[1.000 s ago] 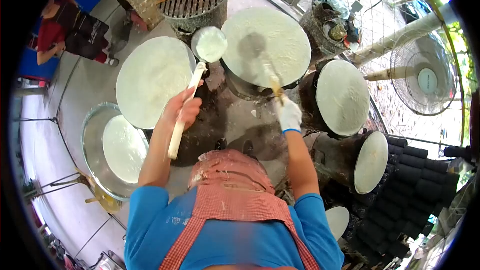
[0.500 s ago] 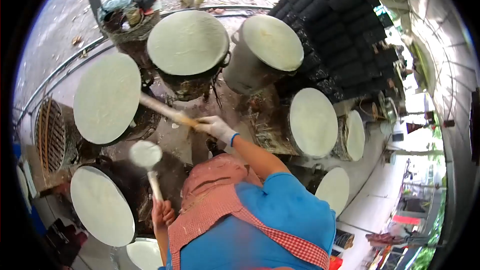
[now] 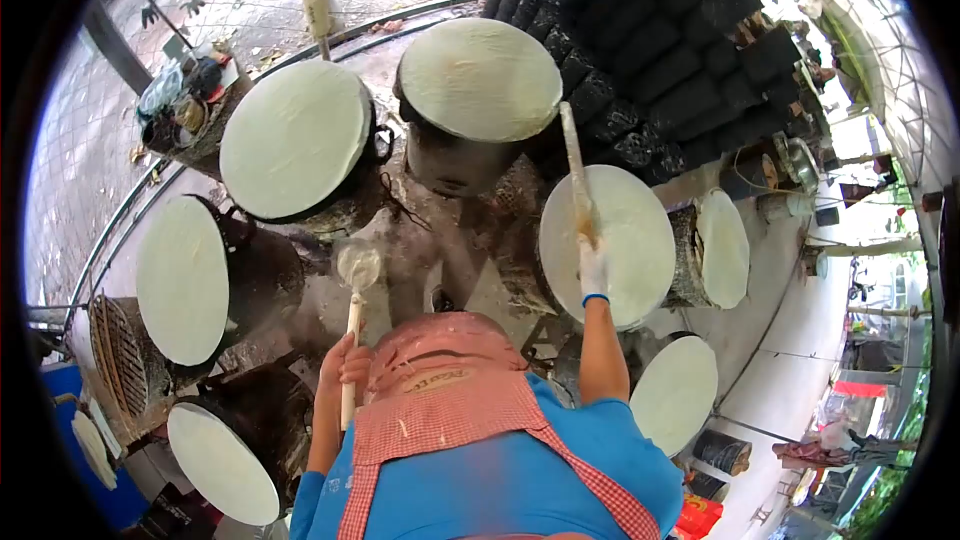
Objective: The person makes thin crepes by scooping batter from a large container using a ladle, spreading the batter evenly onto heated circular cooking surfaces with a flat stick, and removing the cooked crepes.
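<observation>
The gloved right hand [image 3: 593, 270] is clamped on the stick [image 3: 576, 168], arm stretched forward over the near edge of the white-coated pan [image 3: 637, 230], stick slanting past its far edge, while the left hand [image 3: 345, 366], close beside the apron [image 3: 440, 410], grips the ladle [image 3: 355, 317], bowl-end forward.

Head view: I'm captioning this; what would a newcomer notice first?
Large pale discs arc around the person. Black blocks are piled at upper right. Left of centre, the left hand holds a ladle; farther right, the gloved right hand holds a stick over one disc.
</observation>
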{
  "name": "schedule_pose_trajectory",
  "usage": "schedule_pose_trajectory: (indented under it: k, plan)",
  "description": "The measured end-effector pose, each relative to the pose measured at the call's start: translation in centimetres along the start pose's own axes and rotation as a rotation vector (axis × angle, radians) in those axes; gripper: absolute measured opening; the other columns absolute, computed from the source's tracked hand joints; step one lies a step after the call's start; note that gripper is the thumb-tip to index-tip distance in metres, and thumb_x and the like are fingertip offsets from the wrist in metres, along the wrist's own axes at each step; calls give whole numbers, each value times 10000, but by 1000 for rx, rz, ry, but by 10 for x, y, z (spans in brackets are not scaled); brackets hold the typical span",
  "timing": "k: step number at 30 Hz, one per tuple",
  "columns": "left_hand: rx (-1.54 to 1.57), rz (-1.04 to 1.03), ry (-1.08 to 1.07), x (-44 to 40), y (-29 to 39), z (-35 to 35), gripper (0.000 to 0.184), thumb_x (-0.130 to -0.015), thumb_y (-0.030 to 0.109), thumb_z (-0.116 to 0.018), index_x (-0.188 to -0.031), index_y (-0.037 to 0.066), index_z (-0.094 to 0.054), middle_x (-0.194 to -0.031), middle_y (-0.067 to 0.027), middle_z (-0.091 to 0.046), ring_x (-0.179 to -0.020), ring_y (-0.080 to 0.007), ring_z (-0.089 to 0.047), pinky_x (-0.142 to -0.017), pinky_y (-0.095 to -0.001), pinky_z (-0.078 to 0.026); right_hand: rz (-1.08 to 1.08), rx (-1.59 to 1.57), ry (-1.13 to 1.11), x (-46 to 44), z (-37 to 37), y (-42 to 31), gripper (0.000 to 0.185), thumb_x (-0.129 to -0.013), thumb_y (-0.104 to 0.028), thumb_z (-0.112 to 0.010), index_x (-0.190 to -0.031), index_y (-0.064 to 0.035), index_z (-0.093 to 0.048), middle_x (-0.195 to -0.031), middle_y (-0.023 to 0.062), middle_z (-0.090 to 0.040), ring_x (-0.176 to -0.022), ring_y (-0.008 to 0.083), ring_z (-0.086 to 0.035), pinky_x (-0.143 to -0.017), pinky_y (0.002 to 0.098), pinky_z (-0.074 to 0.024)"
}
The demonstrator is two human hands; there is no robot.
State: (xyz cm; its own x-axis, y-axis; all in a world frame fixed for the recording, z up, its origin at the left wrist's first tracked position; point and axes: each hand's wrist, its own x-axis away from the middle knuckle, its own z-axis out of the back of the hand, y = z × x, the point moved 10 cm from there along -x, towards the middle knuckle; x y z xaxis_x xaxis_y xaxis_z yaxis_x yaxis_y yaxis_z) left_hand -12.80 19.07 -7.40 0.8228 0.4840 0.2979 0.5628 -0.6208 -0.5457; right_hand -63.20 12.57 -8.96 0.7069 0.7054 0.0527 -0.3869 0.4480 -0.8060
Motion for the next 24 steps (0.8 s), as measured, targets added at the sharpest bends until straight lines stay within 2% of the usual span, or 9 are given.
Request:
schedule_pose_trajectory:
  k: [2,7,10,13,16,19,22,24]
  plan:
    - [-10,-51,11,-26,-7,-27,414,-998,291,-312,-1381,136,-323,-638,-25,-316,-476,-97,-308,-420,-260,-342,19,61,22,-21,18,9,411,-849,-296,-569,-1119,14,-566,-982,205,-618,-923,308,-584,-828,367,-438]
    - [-18,-6,68,-58,-22,-46,417,-998,296,-306,-1387,146,-318,-636,-26,-323,-478,-94,-312,-420,-255,-339,110,361,-70,-26,40,-22,405,-854,-283,-569,-1125,18,-558,-994,213,-618,-934,329,-588,-816,360,-444]
    - [-14,32,137,-62,-20,-43,405,-997,293,-305,-1377,153,-332,-621,-22,-319,-466,-91,-307,-411,-254,-332,16,515,-234,-8,49,-44,406,-836,-314,-577,-1125,-29,-574,-1047,236,-596,-975,368,-564,-827,390,-445]
    - [-1,47,197,-72,-22,-52,388,-996,287,-311,-1360,160,-356,-601,-13,-310,-452,-87,-306,-401,-255,-325,76,445,-283,3,54,-42,409,-841,-325,-572,-1135,-39,-574,-1032,224,-608,-970,350,-574,-821,385,-449]
    - [-2,59,223,-77,-23,-60,375,-993,283,-325,-1347,169,-372,-589,-7,-311,-440,-82,-309,-392,-255,-321,48,216,-156,-11,58,-5,407,-843,-331,-573,-1131,-44,-578,-1030,216,-612,-966,343,-578,-818,389,-451]
    - [18,71,266,-85,-25,-65,328,-978,273,-362,-1279,178,-449,-627,-11,-327,-449,-77,-314,-358,-214,-305,-38,303,-84,-22,68,-41,397,-845,-332,-575,-1115,-40,-585,-1034,215,-611,-973,340,-576,-816,389,-451]
    - [-35,22,275,-88,-20,-64,323,-980,275,-355,-1275,186,-454,-632,-12,-320,-447,-74,-306,-349,-208,-295,117,487,-82,-40,65,-34,389,-841,-334,-580,-1097,-41,-591,-988,209,-625,-926,345,-593,-783,389,-463]
    - [-58,0,264,-88,-16,-59,325,-981,279,-352,-1274,185,-454,-631,-15,-323,-443,-74,-302,-349,-205,-296,195,434,-149,-54,68,-15,385,-841,-334,-580,-1097,-47,-592,-937,201,-636,-881,347,-605,-754,390,-471]
